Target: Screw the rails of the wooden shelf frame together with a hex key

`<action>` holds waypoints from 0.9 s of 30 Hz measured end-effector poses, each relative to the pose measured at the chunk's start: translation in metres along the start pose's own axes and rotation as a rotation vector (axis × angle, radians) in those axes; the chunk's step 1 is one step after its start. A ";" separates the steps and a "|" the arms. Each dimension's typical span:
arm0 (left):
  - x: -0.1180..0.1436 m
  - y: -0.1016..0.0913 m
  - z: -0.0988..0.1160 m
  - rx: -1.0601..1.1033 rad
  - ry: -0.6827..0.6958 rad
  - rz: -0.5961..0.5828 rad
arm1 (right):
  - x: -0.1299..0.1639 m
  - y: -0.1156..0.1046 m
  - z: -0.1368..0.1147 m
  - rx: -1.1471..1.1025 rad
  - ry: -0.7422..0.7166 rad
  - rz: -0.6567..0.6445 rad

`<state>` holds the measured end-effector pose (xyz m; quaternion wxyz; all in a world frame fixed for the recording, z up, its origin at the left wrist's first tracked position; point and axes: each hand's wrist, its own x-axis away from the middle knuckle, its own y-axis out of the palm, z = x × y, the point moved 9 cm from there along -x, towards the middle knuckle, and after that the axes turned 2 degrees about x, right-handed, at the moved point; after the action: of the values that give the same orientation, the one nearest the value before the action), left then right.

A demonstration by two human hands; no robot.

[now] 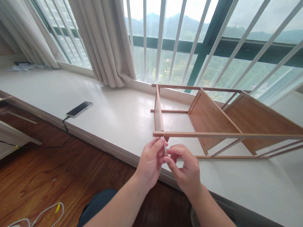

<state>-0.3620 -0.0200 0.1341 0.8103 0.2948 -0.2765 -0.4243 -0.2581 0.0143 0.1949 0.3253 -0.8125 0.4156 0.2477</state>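
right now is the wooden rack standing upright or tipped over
Tipped: the wooden rack lies along the white ledge, its shelf panels standing on edge.

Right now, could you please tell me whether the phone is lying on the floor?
No, the phone lies on the white windowsill.

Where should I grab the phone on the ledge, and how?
The phone is probably best held by the middle of its long edges, from above: it lies flat, screen up, on the ledge, and the cable meets its left end, so keep clear there.
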 end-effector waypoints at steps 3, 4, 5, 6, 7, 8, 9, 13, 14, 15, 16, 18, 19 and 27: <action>0.001 0.001 -0.001 0.000 -0.010 0.006 | 0.002 -0.002 0.001 -0.003 0.001 0.016; 0.002 0.000 -0.001 0.001 -0.016 0.010 | 0.003 -0.002 0.002 -0.001 0.004 0.023; 0.002 0.000 -0.002 0.003 -0.020 0.015 | 0.004 -0.003 0.003 0.001 0.008 0.033; 0.002 0.000 -0.002 0.003 -0.022 0.018 | 0.005 -0.003 0.004 0.000 0.009 0.043; 0.002 -0.001 -0.002 0.003 -0.023 0.022 | 0.006 -0.004 0.005 -0.003 0.009 0.053; 0.001 -0.001 -0.002 0.003 -0.022 0.023 | 0.007 -0.004 0.006 -0.008 0.010 0.061; 0.001 -0.001 -0.002 0.003 -0.020 0.022 | 0.008 -0.004 0.007 -0.015 0.010 0.068; 0.000 -0.001 -0.002 0.016 -0.009 0.013 | 0.010 -0.005 0.009 -0.031 0.010 0.081; 0.000 0.000 -0.001 0.022 -0.008 0.011 | 0.010 -0.005 0.009 -0.032 0.007 0.083; 0.000 0.000 -0.002 0.026 -0.009 0.009 | 0.010 -0.005 0.009 -0.032 0.002 0.084; 0.000 0.000 -0.002 0.031 -0.012 0.008 | 0.010 -0.005 0.008 -0.031 -0.004 0.084; 0.000 0.000 -0.003 0.042 -0.023 0.004 | 0.009 -0.004 0.007 -0.029 -0.019 0.080; 0.000 0.001 -0.003 0.050 -0.030 0.000 | 0.008 -0.004 0.006 -0.028 -0.026 0.078; -0.001 0.003 -0.006 0.072 -0.062 -0.023 | 0.002 -0.001 -0.004 -0.036 -0.097 0.056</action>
<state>-0.3570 -0.0164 0.1321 0.7853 0.3138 -0.3133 -0.4321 -0.2556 0.0108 0.1968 0.3234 -0.7933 0.4175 0.3029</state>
